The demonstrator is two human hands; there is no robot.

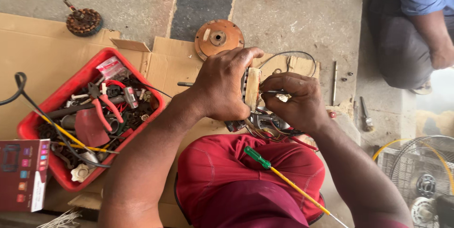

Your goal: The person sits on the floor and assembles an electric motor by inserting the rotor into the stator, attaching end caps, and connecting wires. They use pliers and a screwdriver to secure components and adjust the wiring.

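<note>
My left hand (222, 88) wraps over a small motor part with dark laminations and a pale paper-wrapped coil (252, 86), held above my lap. My right hand (295, 100) pinches a thin metal tool against that coil, fingers closed near a shiny bit at its tip. Red, brown and black wires (274, 131) hang from under the part. A screwdriver with a green handle and yellow shaft (274, 169) lies across my red-clad knee (246, 176).
A red tray (33, 124) of pliers, wires and scrap parts sits left on flattened cardboard (47, 53). An orange round motor cover (218, 38), a copper-wound stator (83, 21), a maroon box (23, 173) and a fan grille (421, 176) lie around. Another person (416, 25) sits at the upper right.
</note>
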